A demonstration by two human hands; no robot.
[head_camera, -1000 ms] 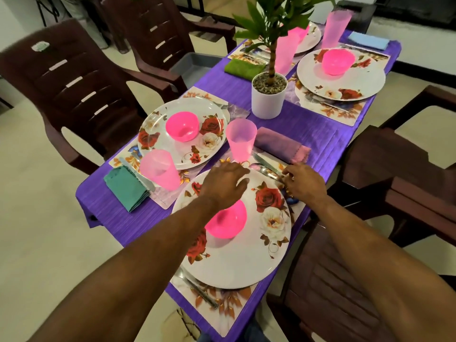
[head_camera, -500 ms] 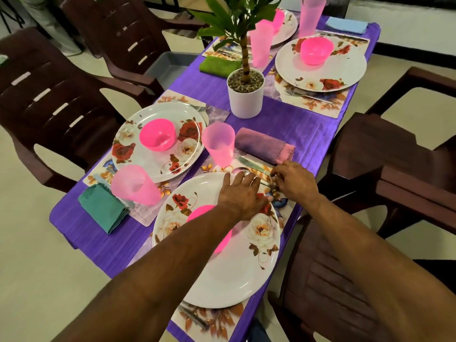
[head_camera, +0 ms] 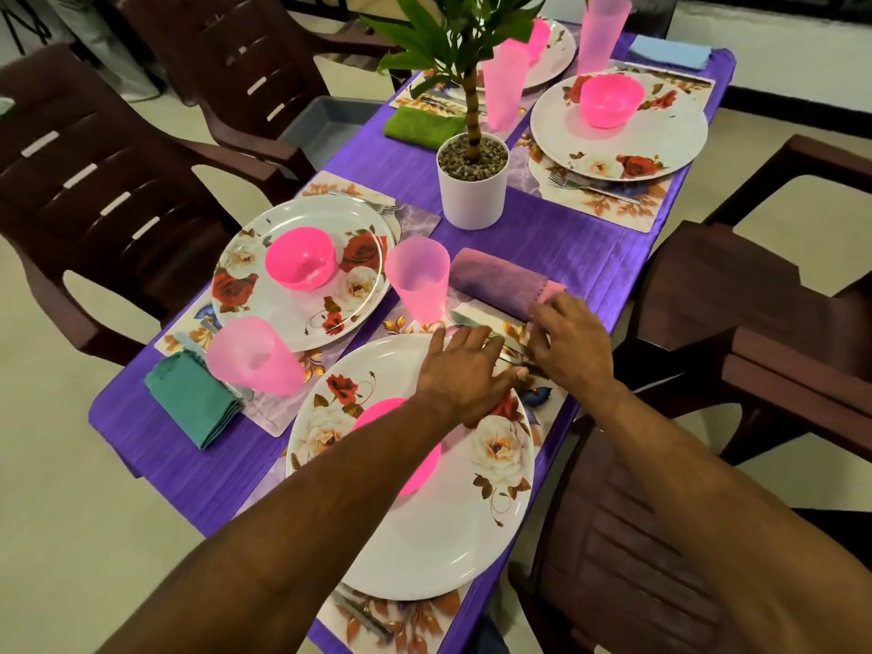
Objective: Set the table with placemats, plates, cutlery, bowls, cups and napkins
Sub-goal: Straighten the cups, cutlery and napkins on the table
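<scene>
I am judging this to be the cutlery step at the nearest setting, with the rest of the table [head_camera: 557, 247] already laid. My left hand [head_camera: 465, 370] is lying flat with straight fingers over the far rim of the plate [head_camera: 424, 549], fingertips reaching toward the cutlery and gripping nothing. My right hand [head_camera: 573, 349] is hovering over the same spot with fingers curled down; it seems to be pinching or nudging a piece, but its own back is hiding the fingertips, so I cannot tell whether it is actually holding anything.

The knife [head_camera: 476, 319] is lying on the placemat [head_camera: 401, 620] just beyond the plate's far rim, between the plate and the purple napkin [head_camera: 500, 280], beside the cup [head_camera: 417, 280]. Its long axis is running roughly parallel to the napkin, slanting from upper left to lower right in my view, with the visible blade end pointing left toward the cup and the handle end disappearing under my hands. Another piece is glinting between my hands, too covered to name.

Next, I am thinking the move calls for squaring these pieces side by side, parallel, without bumping the cup or shifting the plate.
</scene>
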